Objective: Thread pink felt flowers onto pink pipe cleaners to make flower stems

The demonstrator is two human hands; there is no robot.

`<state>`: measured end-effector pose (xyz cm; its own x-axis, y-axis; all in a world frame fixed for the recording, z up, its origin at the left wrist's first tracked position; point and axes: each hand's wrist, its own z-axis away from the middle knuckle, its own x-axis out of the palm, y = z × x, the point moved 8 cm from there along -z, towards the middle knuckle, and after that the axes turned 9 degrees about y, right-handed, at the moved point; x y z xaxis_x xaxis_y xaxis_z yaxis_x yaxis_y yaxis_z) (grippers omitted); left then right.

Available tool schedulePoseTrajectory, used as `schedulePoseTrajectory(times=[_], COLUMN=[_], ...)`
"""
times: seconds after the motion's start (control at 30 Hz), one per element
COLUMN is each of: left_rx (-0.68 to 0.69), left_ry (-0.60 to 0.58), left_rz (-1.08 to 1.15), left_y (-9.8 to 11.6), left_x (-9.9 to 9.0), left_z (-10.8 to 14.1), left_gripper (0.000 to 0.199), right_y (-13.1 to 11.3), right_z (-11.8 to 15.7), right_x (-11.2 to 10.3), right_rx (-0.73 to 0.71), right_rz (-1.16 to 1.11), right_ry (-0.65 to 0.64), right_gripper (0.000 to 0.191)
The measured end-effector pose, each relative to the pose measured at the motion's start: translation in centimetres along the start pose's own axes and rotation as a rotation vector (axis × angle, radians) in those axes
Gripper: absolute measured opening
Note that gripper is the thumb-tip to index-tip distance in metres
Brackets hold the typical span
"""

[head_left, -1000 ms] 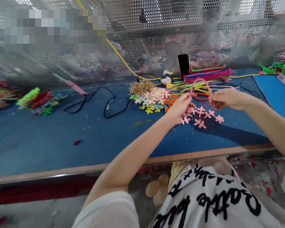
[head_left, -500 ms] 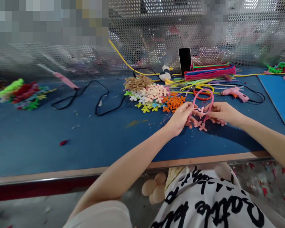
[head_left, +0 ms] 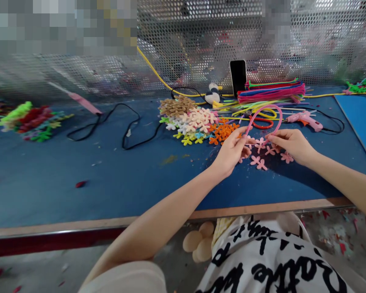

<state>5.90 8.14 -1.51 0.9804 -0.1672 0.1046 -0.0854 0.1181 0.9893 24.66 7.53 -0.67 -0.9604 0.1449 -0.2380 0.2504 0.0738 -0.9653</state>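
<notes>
A pink pipe cleaner, bent into an upright arch, stands between my two hands over the table. Its left end is pinched by my left hand, with thumb and forefinger together and the other fingers curled. My right hand grips the other end between thumb and forefinger. Beneath and between the hands lie several pink flower-shaped pieces, some partly covered by the fingers. Just left of my left hand is a heap of orange flower pieces.
Behind my hands are red-handled pliers, a pink glue gun and bundled pipe cleaners. A phone leans against the perforated metal screen. Brown flower pieces and a corded pink tool lie leftward; a blue board rests right.
My right hand has moved right and slightly up, widening the pink arch, which now leans right. More pink flower pieces show on the table between the hands.
</notes>
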Motion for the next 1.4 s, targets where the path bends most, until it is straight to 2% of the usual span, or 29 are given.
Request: schedulePoseTrajectory(times=[0.17,0.3,0.43,0.67,0.77,1.0,1.27,1.33,1.4], left_rx=[-0.005,-0.085,-0.079,-0.062,-0.083,-0.088,-0.049,-0.027,-0.011], left_ry=[0.073,0.012,-0.071,-0.075,-0.117,-0.230,-0.263,-0.289,-0.337], left_rz=[0.077,0.096,-0.011,-0.064,-0.070,-0.039,-0.087,-0.067,-0.024], left_y=[-0.5,-1.1,-0.9,-0.8,-1.2,-1.4,-0.7,-0.4,-0.1], left_x=[-0.4,0.3,0.9,0.8,1.0,2.1,2.5,2.7,3.1], left_z=[-0.3,-0.3,0.1,0.5,0.4,0.8,1.2,1.4,1.7], left_gripper=[0.030,0.021,0.018,0.019,0.020,0.033,0.034,0.038,0.043], right_y=[-0.7,-1.0,-1.0,-0.8,-0.7,-0.6,-1.3,-1.5,-1.6], right_z=[0.0,0.0,0.1,0.6,0.7,0.9,1.1,1.1,1.3], right_x=[-1.2,-1.8,-1.4,-0.2,0.3,0.3,-0.1,0.0,0.4], right_rx=[-0.057,-0.064,-0.067,-0.080,-0.071,-0.057,-0.112,-0.118,-0.108], right_rz=[-0.040,-0.066,-0.069,-0.127,-0.125,-0.134,-0.121,-0.140,-0.158], right_ry=[0.138,0.206,0.160,0.007,-0.050,-0.040,0.046,0.033,-0.037], right_gripper=[0.038,0.033,0.033,0.033,0.035,0.033,0.031,0.030,0.032])
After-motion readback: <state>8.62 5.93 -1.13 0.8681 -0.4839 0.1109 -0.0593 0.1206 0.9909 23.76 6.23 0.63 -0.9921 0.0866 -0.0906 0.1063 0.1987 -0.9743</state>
